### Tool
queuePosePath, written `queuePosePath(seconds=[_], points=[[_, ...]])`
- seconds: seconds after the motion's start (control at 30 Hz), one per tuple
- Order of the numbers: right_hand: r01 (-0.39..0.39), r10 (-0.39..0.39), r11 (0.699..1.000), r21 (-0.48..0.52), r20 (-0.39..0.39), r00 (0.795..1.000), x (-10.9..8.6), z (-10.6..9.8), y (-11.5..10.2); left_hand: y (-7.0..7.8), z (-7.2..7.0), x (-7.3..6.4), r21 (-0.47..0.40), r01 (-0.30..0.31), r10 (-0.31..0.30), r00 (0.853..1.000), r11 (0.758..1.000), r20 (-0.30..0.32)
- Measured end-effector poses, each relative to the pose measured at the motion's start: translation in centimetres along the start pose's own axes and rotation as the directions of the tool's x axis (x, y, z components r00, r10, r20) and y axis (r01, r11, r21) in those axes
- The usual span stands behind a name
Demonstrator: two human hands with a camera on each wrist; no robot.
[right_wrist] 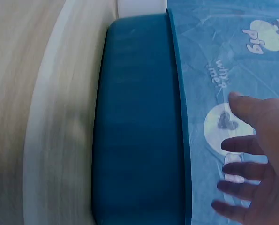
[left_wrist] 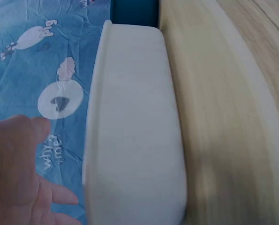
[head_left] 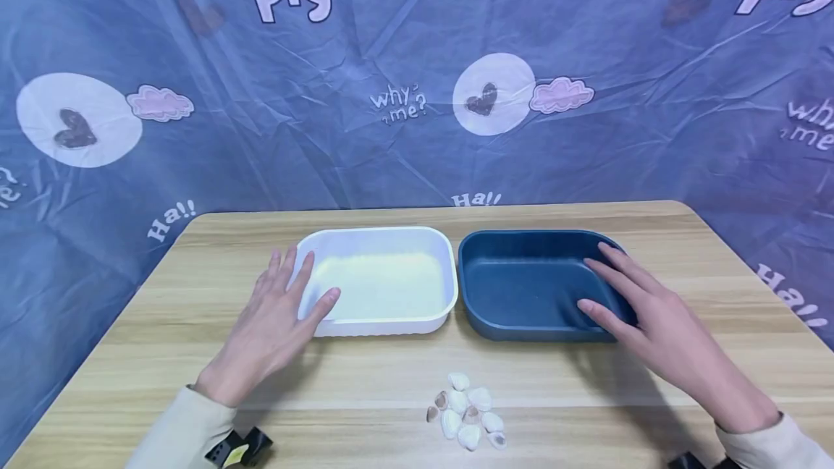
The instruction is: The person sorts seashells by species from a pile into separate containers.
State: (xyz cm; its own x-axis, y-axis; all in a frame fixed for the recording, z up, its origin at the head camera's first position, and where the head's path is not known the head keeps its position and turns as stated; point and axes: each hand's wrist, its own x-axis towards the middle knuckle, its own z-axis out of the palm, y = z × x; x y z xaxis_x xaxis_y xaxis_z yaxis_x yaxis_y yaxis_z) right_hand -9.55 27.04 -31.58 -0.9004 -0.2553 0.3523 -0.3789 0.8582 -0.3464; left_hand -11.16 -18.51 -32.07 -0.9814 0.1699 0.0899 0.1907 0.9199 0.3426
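Observation:
Two shallow rectangular trays stand side by side on the table: a white tray (head_left: 384, 326) on the left and a dark blue tray (head_left: 541, 334) on the right. My left hand (head_left: 274, 317) is over the white tray's left end, fingers spread, holding nothing. Over the right end of the blue tray is my right hand (head_left: 664, 331), its fingers extended and apart, also holding nothing. Whether either hand touches a rim, I cannot tell. Nearer to me lies a small cluster of seashells (head_left: 458, 402), mostly white with a few brownish ones. Both trays look bare inside.
The wooden table (head_left: 365, 396) has rounded far corners. A blue printed cloth (head_left: 404, 158) hangs behind it and along the sides. Dark wrist gear (head_left: 239, 447) sits by the left sleeve, with more at the right sleeve.

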Motion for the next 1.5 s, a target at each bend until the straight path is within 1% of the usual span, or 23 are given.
queuePosePath(seconds=[0.1,0.2,0.27,0.33,0.4,0.53,0.67,0.83,1.07,1.1,1.23,1.33,1.43,1.5], points=[[0.052,-0.052,0.999,0.000,-0.051,0.997,-0.2,0.2,-0.6,-0.4,0.3,0.2,-0.004,0.009,-0.008,1.000,1.000,0.011],[0.134,-0.135,0.991,-0.021,-0.118,0.984,-0.4,0.5,-1.0,-0.9,0.8,0.3,0.001,0.017,-0.017,1.000,1.000,0.011],[0.204,-0.206,0.979,-0.026,-0.156,0.966,-0.4,0.7,-1.1,-1.1,1.0,0.3,0.004,0.022,-0.022,1.000,1.000,0.010],[0.276,-0.275,0.961,-0.020,-0.192,0.942,-0.4,0.8,-1.2,-1.4,1.2,0.3,0.010,0.025,-0.025,1.000,1.000,0.009],[0.335,-0.326,0.942,0.003,-0.227,0.918,-0.4,1.0,-1.3,-1.6,1.4,0.4,0.018,0.025,-0.025,1.000,1.000,0.008],[0.425,-0.388,0.903,0.059,-0.310,0.868,-0.4,1.3,-2.0,-1.9,1.7,0.4,0.030,0.016,-0.016,1.000,0.999,0.007],[0.477,-0.414,0.872,0.114,-0.350,0.840,-0.5,1.7,-3.1,-2.3,2.0,0.4,0.026,0.008,-0.009,1.000,1.000,0.008],[0.518,-0.444,0.837,0.173,-0.337,0.830,-1.0,2.4,-4.1,-2.5,2.3,0.4,0.020,0.002,-0.002,1.000,1.000,0.020],[0.566,-0.496,0.806,0.173,-0.324,0.805,-1.6,4.1,-4.9,-2.7,2.4,0.6,0.013,-0.016,0.016,1.000,1.000,0.021],[0.569,-0.502,0.802,0.179,-0.314,0.806,-1.7,4.3,-5.0,-2.7,2.4,0.6,0.013,-0.017,0.016,1.000,1.000,0.022],[0.531,-0.495,0.816,0.228,-0.199,0.846,-2.3,5.0,-5.5,-2.8,2.5,0.6,0.009,-0.019,0.019,1.000,1.000,0.019],[0.504,-0.492,0.824,0.258,-0.114,0.863,-2.7,5.5,-5.8,-2.8,2.5,0.6,-0.002,-0.018,0.018,1.000,1.000,0.014],[0.512,-0.508,0.809,0.288,-0.091,0.856,-2.9,6.1,-6.0,-2.7,2.6,0.6,-0.005,-0.019,0.019,1.000,1.000,0.008],[0.516,-0.516,0.794,0.321,-0.093,0.852,-2.9,6.5,-6.1,-2.7,2.6,0.7,-0.007,-0.017,0.017,1.000,1.000,0.003]])
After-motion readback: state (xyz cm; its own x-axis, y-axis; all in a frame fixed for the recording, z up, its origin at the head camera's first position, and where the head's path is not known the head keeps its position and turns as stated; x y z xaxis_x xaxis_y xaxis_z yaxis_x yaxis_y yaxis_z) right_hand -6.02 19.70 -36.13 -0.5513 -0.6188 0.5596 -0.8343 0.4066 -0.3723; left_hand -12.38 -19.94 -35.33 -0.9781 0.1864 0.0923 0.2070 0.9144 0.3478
